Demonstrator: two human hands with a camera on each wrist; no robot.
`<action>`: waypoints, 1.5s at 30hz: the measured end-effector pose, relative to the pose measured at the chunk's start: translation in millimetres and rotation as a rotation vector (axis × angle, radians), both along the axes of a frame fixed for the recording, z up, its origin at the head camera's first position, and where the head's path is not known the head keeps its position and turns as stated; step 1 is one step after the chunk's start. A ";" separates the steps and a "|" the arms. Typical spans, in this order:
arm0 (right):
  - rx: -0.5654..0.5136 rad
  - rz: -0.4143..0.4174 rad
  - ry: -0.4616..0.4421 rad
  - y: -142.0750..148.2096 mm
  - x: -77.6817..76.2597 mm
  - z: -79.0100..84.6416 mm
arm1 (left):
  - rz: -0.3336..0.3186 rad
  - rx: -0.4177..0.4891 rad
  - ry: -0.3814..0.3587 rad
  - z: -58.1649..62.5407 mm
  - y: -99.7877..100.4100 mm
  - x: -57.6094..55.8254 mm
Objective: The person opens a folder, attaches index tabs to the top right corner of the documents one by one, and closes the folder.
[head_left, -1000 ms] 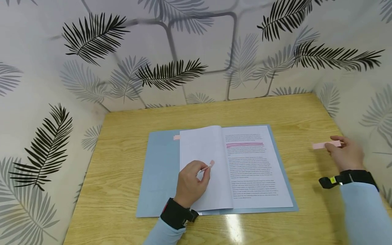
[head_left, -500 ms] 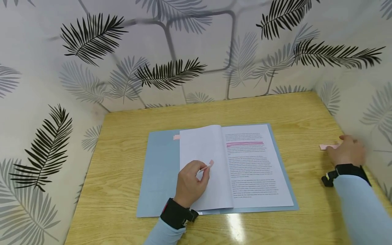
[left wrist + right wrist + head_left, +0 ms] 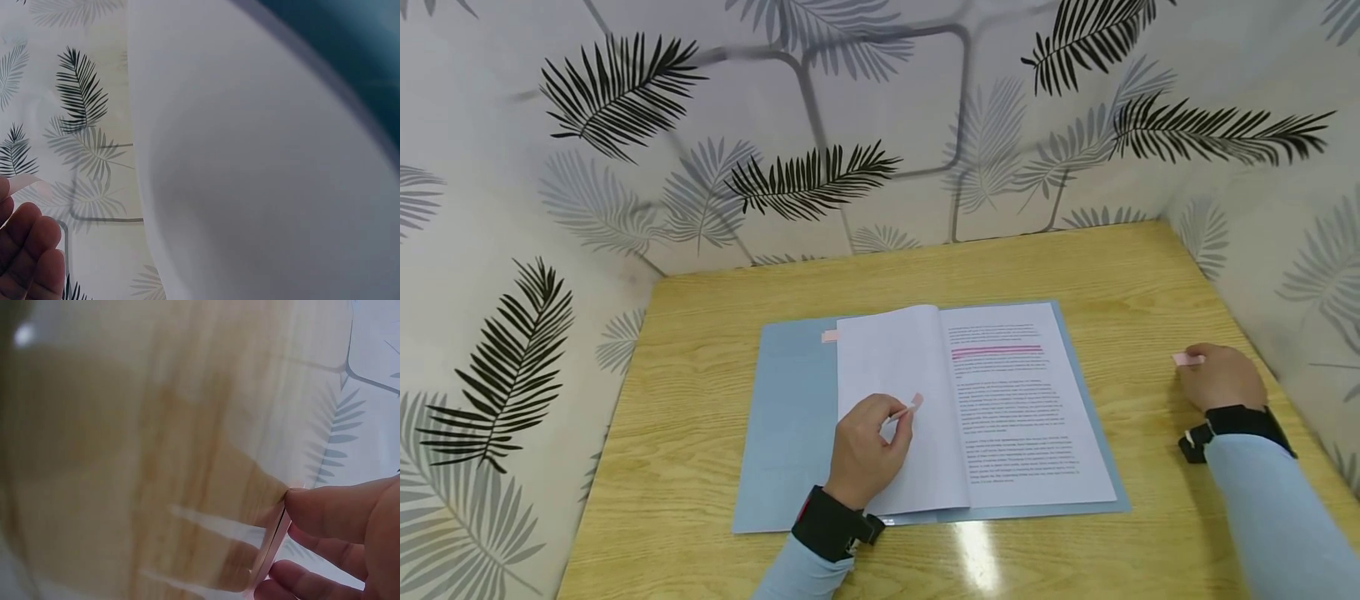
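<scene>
My left hand [image 3: 868,446] pinches a small pale pink sticky tab [image 3: 917,401] between thumb and index finger, over the blank left page [image 3: 891,350] of an open booklet. In the left wrist view the tab's thin strip [image 3: 31,181] juts out past the fingertips. At the table's right side, my right hand [image 3: 1222,377] holds a pink sticky-note pad [image 3: 1187,359], most of it hidden under the fingers. The right wrist view shows the pad's edge [image 3: 272,544] right at the tabletop, between thumb and fingers.
The booklet lies in a light blue folder [image 3: 790,417] on the wooden table [image 3: 685,400]. Its right page [image 3: 1015,450] carries printed text with pink highlighted lines. Another pink tab [image 3: 829,337] sticks out at the page's upper left edge. Leaf-patterned cloth [image 3: 902,100] surrounds the table.
My right hand has lowered the pink pad to the table and turned over it, then shifted slightly left, covering more of it. The left hand stays put with its tab.
</scene>
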State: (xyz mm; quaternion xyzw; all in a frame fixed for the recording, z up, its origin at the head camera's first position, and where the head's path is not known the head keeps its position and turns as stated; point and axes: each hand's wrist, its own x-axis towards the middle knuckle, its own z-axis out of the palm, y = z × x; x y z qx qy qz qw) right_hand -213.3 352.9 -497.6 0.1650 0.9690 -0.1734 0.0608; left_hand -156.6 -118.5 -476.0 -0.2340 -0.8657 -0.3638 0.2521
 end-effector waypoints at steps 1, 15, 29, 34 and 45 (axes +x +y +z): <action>-0.002 0.001 0.003 -0.1 0.1 -0.1 | -0.001 0.000 0.000 0.2 -0.1 -0.2; -0.024 -0.016 0.027 -4.2 -2.3 -2.1 | -0.012 -0.020 0.002 2.1 -2.1 -1.8; -0.282 0.158 0.455 -98.0 18.9 33.8 | -0.056 -0.055 0.011 7.2 1.7 -0.4; -0.434 0.492 0.409 -165.7 33.4 42.5 | -0.106 -0.100 0.033 9.3 7.6 0.8; -0.765 0.795 0.281 -253.7 64.4 53.1 | -0.167 -0.171 0.092 4.9 20.8 3.5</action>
